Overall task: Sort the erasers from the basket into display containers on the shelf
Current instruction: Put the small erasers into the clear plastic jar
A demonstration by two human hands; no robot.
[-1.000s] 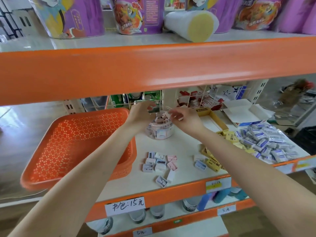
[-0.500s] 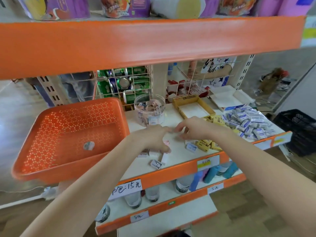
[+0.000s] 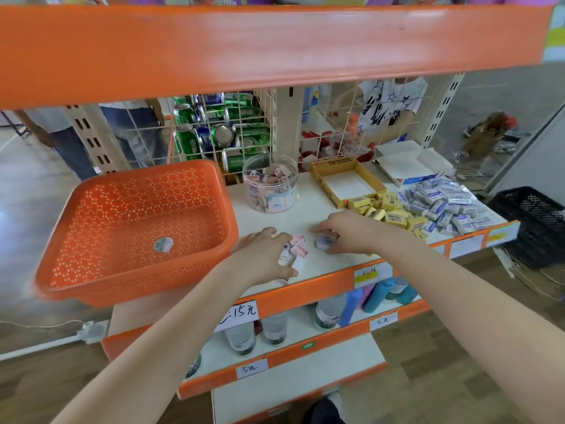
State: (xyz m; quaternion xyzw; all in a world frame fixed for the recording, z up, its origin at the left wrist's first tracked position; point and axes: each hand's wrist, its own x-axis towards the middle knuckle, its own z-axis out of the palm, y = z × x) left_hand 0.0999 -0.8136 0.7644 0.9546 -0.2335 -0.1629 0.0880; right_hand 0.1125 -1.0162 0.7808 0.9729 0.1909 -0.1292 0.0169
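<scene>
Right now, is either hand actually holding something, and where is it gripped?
The right hand pinches a small bluish eraser round its sides. The left hand rests on pink erasers; a grip there cannot be told.

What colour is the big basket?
Orange, dotted all over with tiny pale holes. The basket shows best in the head view, the only one here.

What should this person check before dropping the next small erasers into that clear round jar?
1. Clear round plastic jar lid off, room left: ok.
2. Right hand fingers curled round a small bluish eraser: ok.
3. Left hand grip on the small pink erasers: cannot tell.
4. Orange perforated plastic basket holds no erasers: ok.
5. White shelf board bare between hands and jar: ok.
</scene>
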